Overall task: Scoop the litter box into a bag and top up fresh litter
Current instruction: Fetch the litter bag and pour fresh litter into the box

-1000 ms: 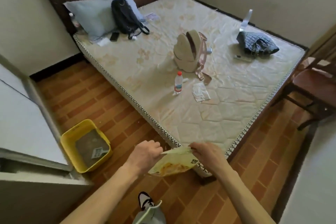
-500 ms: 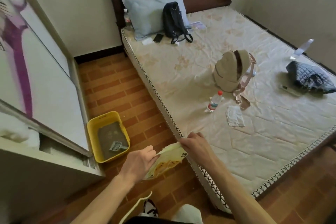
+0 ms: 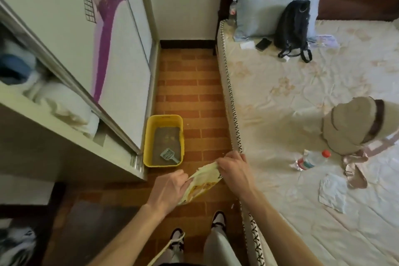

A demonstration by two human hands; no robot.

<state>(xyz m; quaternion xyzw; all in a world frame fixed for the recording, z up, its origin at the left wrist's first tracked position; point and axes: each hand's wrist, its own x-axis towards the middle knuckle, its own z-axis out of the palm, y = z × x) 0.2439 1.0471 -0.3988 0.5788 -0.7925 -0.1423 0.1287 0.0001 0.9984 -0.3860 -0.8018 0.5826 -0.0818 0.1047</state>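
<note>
The left hand [image 3: 170,188] pinches one side of the mouth of a small pale-yellow printed plastic bag [image 3: 201,183], and the right hand [image 3: 234,168] pinches the opposite side of that mouth, so the bag hangs between them above the brick-patterned floor [image 3: 194,93]. The step in hand looks like opening the bag. To do it well, each hand should keep thumb and fingertips on a single layer of the film and draw apart, so the mouth spreads rather than the whole bag stretching. Ahead of the left hand and a little to its left, the yellow rectangular plastic litter box [image 3: 164,120] sits on the floor against the white sliding wardrobe door [image 3: 121,71], with grey litter inside and a pale-blue slotted plastic scoop [image 3: 168,155] lying in its near end. Holding the opened bag low and close to that box would likely limit spills. To the right of the right hand runs the edge of the cream floral mattress [image 3: 280,103].
</note>
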